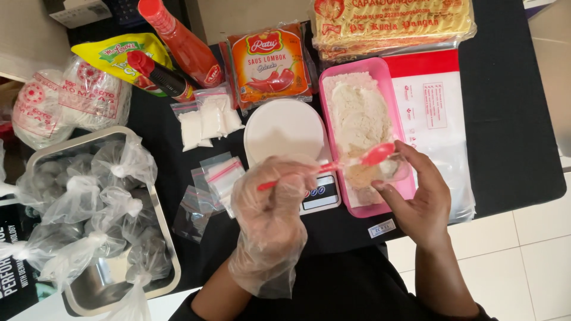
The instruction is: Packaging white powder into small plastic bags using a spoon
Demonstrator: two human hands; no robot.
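1. At the far left, two white plastic bags with red round prints (71,98) lie on the bench (505,107), which is covered in black.
2. Below them a metal tray (166,238) holds knotted clear bags of dark round pieces (89,208).
3. Behind the tray lie a yellow-and-green pouch (119,50), a dark sauce bottle with a red cap (157,74) and a tall red sauce bottle (184,44).
4. Small zip bags of white powder (208,116) lie beside empty zip bags (217,178).
5. An orange sachet pack with a chilli picture (270,62) stands behind a white kitchen scale (285,128).
6. The left hand (270,220), in a loose clear plastic glove, is closed on the handle of a pink-red plastic spoon (372,157), held above the scale's front edge.
7. The spoon's bowl rests at the mouth of a small clear bag (395,169), which the bare right hand (419,205) pinches open over a pink tray of pale flour (324,107).
8. Behind the tray lies a yellow noodle pack with red print (392,24); to its right, a stack of clear bags with a red top strip (437,113).
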